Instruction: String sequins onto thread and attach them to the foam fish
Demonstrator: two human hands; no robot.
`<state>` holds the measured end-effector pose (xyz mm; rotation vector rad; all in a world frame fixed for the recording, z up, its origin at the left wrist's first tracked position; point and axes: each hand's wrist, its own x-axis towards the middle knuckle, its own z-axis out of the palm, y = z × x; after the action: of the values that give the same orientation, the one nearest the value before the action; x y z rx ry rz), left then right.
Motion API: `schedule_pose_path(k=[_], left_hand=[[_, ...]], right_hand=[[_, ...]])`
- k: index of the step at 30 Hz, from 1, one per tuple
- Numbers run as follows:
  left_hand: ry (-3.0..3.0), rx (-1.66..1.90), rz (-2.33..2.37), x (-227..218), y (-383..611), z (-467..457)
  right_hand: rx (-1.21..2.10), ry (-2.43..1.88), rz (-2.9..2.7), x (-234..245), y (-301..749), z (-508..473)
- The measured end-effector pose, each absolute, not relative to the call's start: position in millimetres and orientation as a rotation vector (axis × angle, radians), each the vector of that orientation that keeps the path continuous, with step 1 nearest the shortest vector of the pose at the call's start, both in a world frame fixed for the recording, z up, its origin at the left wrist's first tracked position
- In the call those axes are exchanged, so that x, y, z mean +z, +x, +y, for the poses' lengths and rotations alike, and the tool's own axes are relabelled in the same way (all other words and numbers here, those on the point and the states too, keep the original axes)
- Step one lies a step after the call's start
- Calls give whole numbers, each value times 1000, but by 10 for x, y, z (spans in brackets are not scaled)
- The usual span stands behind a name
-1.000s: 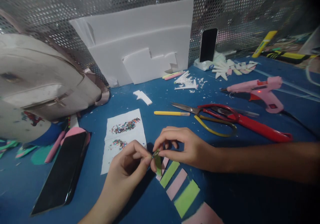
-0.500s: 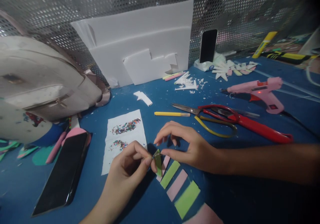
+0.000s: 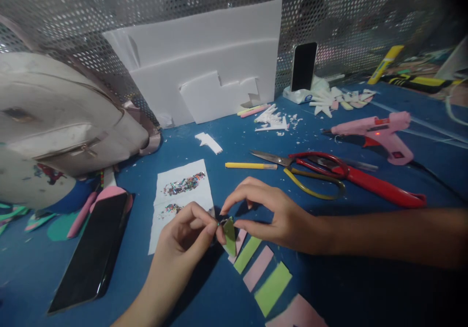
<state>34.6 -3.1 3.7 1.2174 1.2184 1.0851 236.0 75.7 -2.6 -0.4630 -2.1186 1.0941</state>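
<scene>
My left hand [image 3: 190,237] pinches a small green foam or paper piece [image 3: 229,238] between thumb and fingertips. Dark, shiny specks show along its top edge. Close on the other side is my right hand [image 3: 272,210], its thumb and forefinger apart around the top of the piece; whether either touches it is hard to tell. Beneath and to the right lie flat green strips [image 3: 273,288] and pink strips [image 3: 258,268] in a row. A white sheet [image 3: 157,227] carrying two heaps of multicoloured glitter flakes [image 3: 185,184] lies behind my left hand.
Beyond my hands are a yellow pen [image 3: 250,166], scissors [image 3: 272,158] with red handles, and a pink glue gun [image 3: 373,127]. A black phone [image 3: 87,254] lies left, before a pale backpack [image 3: 66,112]. White boards [image 3: 219,39] lean against the perforated metal panel.
My left hand has shifted slightly left with the green piece, which now turns more of its face to view. My right forefinger has lowered toward its top edge.
</scene>
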Motion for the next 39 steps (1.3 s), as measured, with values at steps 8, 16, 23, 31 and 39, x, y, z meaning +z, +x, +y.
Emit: schedule_pose_path(k=[8, 16, 23, 31, 39], left_hand=[[1213, 1102, 1174, 26, 355, -14], [1249, 1088, 1184, 34, 373, -43], [1356, 1050, 1213, 44, 393, -65], [1375, 1025, 1225, 53, 398, -74], [1384, 1032, 1227, 47, 399, -76]], right_hand=[[1003, -406, -2190, -28, 2336, 767], [986, -396, -2192, -25, 2335, 762], [992, -404, -2204, -52, 2333, 757], [997, -380, -2213, -55, 2347, 756], [984, -371, -2220, -64, 2340, 761]])
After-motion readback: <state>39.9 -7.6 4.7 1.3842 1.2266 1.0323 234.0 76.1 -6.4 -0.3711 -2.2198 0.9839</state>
